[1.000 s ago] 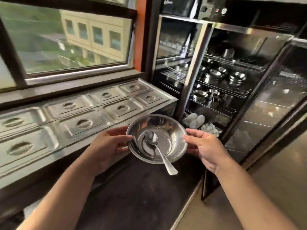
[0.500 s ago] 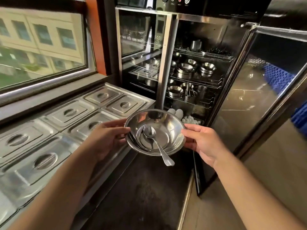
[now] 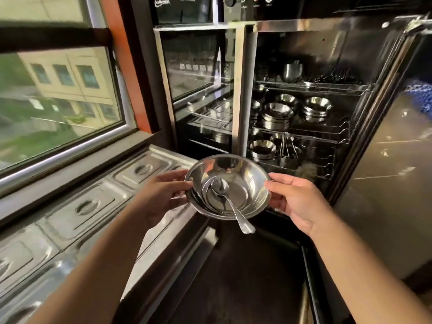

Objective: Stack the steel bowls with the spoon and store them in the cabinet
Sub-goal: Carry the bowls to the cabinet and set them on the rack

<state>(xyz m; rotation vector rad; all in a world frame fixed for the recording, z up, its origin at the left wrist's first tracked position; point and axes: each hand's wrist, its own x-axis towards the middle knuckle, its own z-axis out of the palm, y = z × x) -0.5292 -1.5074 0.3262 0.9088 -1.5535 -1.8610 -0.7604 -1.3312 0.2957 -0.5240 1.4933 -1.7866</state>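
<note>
- We've got the steel bowls (image 3: 230,183) held up in front of us with both hands, about level, just in front of the open cabinet (image 3: 301,94).
- Left hand (image 3: 161,195) is on the left rim, fingers (image 3: 174,175) curled around the edge, so it's holding the bowls.
- Right hand (image 3: 295,197) is on the right rim, thumb on top and the rest wrapped under, also holding the bowls.
- Looks like more than one bowl nested together, since there's a second rim peeking out under the top one, but we can't tell how many.
- The spoon (image 3: 228,199) sits inside the top bowl, scoop end near the middle, handle sticking out over the near rim toward us.
- Cabinet door (image 3: 383,174) is swung open on the right, shiny and reflective.
- Inside, wire shelves (image 3: 313,134) carry more steel stuff: stacks of bowls (image 3: 278,114) on the middle shelf, another bowl (image 3: 263,149) lower down with some utensils (image 3: 286,146) standing just beside it, and a steel cup (image 3: 292,71) up top.
- To the left there's a steel tabletop (image 3: 77,220) with rows of lidded pans, and a window (image 3: 58,94) above it on the far left.
- Floor below us is dark.
</note>
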